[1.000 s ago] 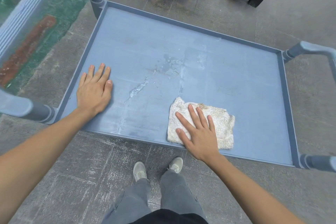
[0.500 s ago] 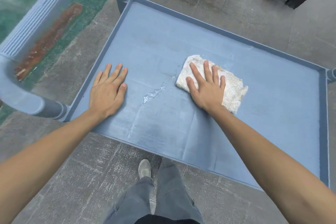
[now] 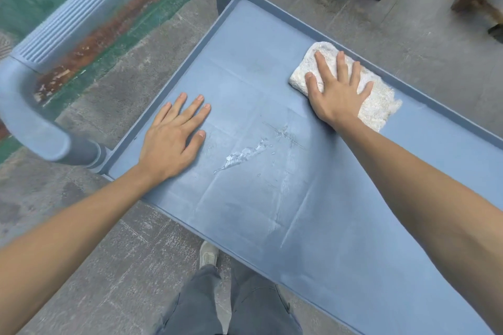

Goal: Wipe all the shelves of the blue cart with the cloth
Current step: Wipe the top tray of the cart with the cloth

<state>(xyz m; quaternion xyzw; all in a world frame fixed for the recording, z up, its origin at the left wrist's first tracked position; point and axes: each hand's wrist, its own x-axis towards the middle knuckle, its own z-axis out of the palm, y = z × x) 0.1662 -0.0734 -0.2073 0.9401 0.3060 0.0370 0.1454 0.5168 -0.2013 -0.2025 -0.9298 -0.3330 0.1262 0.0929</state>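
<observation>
The flat blue plastic cart shelf point(image 3: 340, 226) over grey concrete floor point(image 3: 109, 239) bears a wet streak point(image 3: 242, 156); the right hand point(image 3: 337, 90) presses spread-flat on the white terry cloth point(image 3: 378, 109) at the far rim, and the left hand point(image 3: 174, 133) lies flat, empty.

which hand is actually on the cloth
The right hand, pressed flat on the white cloth near the shelf's far rim. The left hand lies flat on the bare blue shelf, apart from the cloth.

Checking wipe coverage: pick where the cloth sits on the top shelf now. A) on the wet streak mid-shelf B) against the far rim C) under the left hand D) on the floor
B: the right hand presses the cloth flat beside the far rim.
</observation>
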